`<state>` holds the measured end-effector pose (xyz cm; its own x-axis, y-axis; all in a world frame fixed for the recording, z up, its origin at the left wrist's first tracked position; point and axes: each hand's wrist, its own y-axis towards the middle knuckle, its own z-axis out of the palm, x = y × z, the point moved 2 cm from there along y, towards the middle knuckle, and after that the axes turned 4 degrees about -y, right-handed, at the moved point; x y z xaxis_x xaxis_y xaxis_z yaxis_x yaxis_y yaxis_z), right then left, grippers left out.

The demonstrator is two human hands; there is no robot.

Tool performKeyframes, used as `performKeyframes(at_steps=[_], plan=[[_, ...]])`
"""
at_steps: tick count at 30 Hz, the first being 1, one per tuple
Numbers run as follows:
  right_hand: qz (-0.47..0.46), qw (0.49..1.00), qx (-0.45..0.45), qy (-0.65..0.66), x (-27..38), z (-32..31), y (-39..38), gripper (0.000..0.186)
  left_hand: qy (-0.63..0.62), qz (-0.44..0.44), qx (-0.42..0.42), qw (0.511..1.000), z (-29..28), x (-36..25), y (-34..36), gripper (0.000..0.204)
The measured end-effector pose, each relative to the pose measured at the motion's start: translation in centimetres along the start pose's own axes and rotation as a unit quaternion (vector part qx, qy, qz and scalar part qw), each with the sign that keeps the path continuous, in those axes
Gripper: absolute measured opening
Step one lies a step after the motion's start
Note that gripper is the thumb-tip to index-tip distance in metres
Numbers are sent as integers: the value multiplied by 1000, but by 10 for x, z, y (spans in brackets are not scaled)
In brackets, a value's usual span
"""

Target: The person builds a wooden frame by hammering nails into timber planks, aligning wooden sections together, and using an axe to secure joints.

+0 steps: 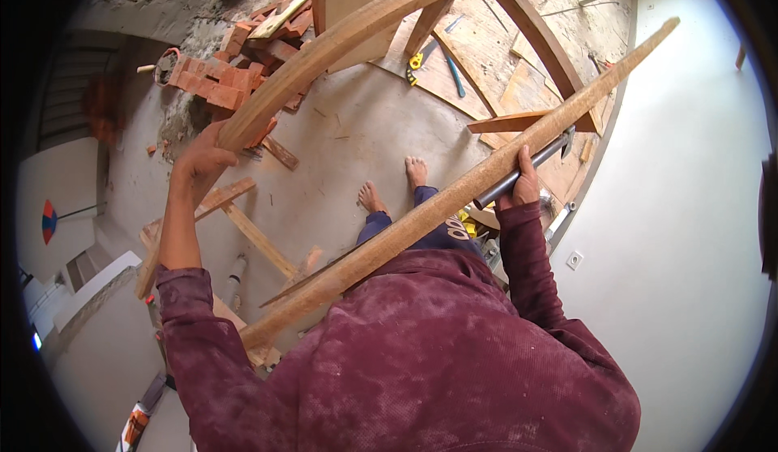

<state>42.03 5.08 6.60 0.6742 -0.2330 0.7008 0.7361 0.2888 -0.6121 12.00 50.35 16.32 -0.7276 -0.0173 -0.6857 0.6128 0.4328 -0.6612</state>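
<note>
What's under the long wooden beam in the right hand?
Under the long wooden beam, the right hand also grips a dark hammer handle, whose head pokes out past the beam. Below lie bare feet on the concrete floor. The beam hides the fingers.

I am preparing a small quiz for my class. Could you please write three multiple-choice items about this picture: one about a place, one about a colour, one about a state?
1. Where does the heap of red bricks lie?
A. upper left, on the grey concrete floor
B. lower right, by the white wall
C. on a table

2. What colour is the person's long-sleeved shirt?
A. blue
B. dark red
C. white

3. What is the right hand doing?
A. hanging free
B. gripping the long straight wooden beam together with a dark-handled hammer
C. holding a brick

Answers: 1 A, the bricks lie beyond the left hand; 2 B, both sleeves are maroon; 3 B, its fingers wrap beam and handle.
</note>
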Motion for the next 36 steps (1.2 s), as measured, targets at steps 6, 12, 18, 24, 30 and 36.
performKeyframes(at_steps=[6,12,18,24,30,36], plan=[[5,998,-56,20,-54,-10,-42,33,9,0,23,1000,-23,30,-4,73],[30,997,-40,65,-91,-4,-73,25,-29,32,77,996,-42,53,3,78],[28,993,5,111,-118,3,-91,26,103,-44,72,991,-66,63,16,79],[60,993,-94,42,-89,-7,-81,37,-15,97,143,985,-48,45,28,65],[43,992,16,120,-56,-26,-35,57,271,136,-5,953,-21,18,52,69],[32,991,-52,118,-75,-37,-34,50,339,31,0,940,-10,22,61,48]])
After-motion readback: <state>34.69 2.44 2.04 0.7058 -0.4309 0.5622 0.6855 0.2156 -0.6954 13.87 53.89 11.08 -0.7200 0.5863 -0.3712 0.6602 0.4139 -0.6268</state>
